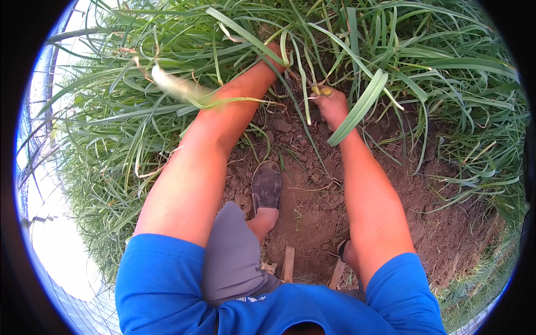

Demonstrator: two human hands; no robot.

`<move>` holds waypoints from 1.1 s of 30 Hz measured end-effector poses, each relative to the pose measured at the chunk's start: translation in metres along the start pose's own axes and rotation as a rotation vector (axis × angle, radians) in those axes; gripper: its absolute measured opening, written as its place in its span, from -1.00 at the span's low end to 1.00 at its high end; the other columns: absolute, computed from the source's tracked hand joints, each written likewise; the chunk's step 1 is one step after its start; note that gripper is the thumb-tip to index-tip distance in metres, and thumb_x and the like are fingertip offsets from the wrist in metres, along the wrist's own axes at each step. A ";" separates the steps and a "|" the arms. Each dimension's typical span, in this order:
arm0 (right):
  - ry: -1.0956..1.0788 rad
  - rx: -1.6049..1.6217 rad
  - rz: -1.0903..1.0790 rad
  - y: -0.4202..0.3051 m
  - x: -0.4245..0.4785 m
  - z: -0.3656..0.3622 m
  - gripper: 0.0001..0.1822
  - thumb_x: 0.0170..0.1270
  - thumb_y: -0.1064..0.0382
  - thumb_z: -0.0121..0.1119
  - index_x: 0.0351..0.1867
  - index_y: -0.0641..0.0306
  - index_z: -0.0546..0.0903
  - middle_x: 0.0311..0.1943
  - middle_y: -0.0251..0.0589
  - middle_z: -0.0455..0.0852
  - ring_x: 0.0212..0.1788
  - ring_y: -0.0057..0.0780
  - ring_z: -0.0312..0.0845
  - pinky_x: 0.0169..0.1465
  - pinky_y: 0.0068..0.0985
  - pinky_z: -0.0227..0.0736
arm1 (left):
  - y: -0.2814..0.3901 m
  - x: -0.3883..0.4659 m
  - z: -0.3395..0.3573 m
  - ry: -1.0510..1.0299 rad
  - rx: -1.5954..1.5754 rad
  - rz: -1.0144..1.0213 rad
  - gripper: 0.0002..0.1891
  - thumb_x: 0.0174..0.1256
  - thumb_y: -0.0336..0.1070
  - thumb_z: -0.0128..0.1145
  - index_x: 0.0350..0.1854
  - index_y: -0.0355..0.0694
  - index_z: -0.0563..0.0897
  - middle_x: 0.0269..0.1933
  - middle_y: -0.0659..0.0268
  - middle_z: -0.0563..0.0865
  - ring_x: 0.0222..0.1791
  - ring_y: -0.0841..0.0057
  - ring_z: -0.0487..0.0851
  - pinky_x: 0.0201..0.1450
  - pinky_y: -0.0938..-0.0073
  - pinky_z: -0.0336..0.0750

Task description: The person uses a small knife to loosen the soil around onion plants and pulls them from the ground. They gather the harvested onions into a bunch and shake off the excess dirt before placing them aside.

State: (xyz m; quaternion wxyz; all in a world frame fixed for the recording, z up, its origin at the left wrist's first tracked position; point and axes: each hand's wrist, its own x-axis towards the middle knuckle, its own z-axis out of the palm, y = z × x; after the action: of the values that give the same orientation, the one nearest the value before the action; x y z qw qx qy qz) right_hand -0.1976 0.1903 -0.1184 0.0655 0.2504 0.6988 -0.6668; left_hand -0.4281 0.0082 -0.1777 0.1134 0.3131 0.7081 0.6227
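Observation:
My left hand [277, 56] reaches into a dense stand of long, strap-leaved, chive-like plants [389, 50]. Leaves cover its fingers, so what they hold is hidden. To its right and slightly nearer me, my right hand [333, 104] is closed around a small tool with a yellow handle [321, 91]. A thin shaft seems to run from the handle towards the plant bases, but its tip cannot be made out. Between the hands, roots and pale stems show at the edge of the dug soil [289, 130]. One broad leaf [362, 104] arches over my right wrist.
My dark shoe [267, 184] rests on the brown soil between my arms. Two wooden strips [288, 264], apparently legs of a low seat, stand beneath me. Tall leaves crowd both sides. At far left is a framed, translucent wall [46, 201]. A blurred pale object [171, 83] crosses near my left forearm.

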 end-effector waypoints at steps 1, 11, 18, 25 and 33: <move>0.010 -0.031 0.119 -0.007 -0.009 -0.008 -0.52 0.13 0.16 0.53 0.12 0.16 0.79 -0.15 -0.15 0.87 -0.14 -0.39 0.77 0.01 -0.36 0.62 | 0.012 0.001 0.015 -0.077 0.509 0.094 -0.69 0.28 -0.31 0.15 0.03 -0.31 0.64 -0.25 0.07 0.73 -0.23 0.22 0.73 -0.07 0.17 0.64; 0.103 -0.766 -0.010 -0.102 -0.085 0.024 -0.56 0.30 0.23 0.18 0.21 0.13 0.70 -0.25 0.12 0.82 -0.13 0.16 0.78 -0.02 -0.04 0.66 | 0.072 0.003 0.013 -0.158 1.066 0.316 -0.89 0.27 -0.31 0.16 -0.42 -0.19 0.59 -0.54 0.16 0.59 -0.50 0.20 0.65 -0.38 0.16 0.52; 0.018 -0.123 -0.096 -0.034 0.006 -0.001 -0.59 0.30 0.18 0.35 0.18 0.09 0.75 -0.42 -0.12 0.75 -0.45 -0.23 0.69 -0.37 -0.27 0.56 | 0.068 -0.018 -0.009 -0.255 1.143 0.214 -0.77 0.30 -0.31 0.17 -0.58 -0.14 0.60 -0.67 0.16 0.52 -0.63 0.14 0.61 -0.52 0.10 0.47; 0.015 -0.282 -0.164 -0.013 -0.047 -0.045 -0.58 0.28 0.17 0.36 0.15 0.23 0.77 -0.37 -0.17 0.80 -0.36 -0.40 0.71 -0.19 -0.38 0.62 | 0.179 -0.050 -0.001 -0.636 1.461 0.364 -0.79 0.27 -0.31 0.11 -0.07 -0.19 0.60 -0.28 0.22 0.67 -0.15 0.27 0.67 -0.01 0.18 0.51; -0.076 -0.788 -0.118 -0.113 -0.069 -0.026 -0.78 0.20 0.11 0.30 -0.16 0.04 0.78 -0.26 -0.06 0.84 -0.16 0.02 0.78 -0.07 -0.13 0.62 | 0.178 -0.056 -0.020 -0.568 1.540 0.294 -0.88 0.25 -0.30 0.13 -0.20 -0.16 0.61 -0.28 0.29 0.66 -0.13 0.32 0.68 -0.01 0.22 0.56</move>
State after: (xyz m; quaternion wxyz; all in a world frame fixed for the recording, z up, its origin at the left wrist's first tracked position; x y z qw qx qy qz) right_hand -0.1811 0.1986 0.0147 0.1438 0.1406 0.9114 -0.3591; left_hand -0.3417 -0.0361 -0.0175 -0.0405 0.5376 0.8322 -0.1298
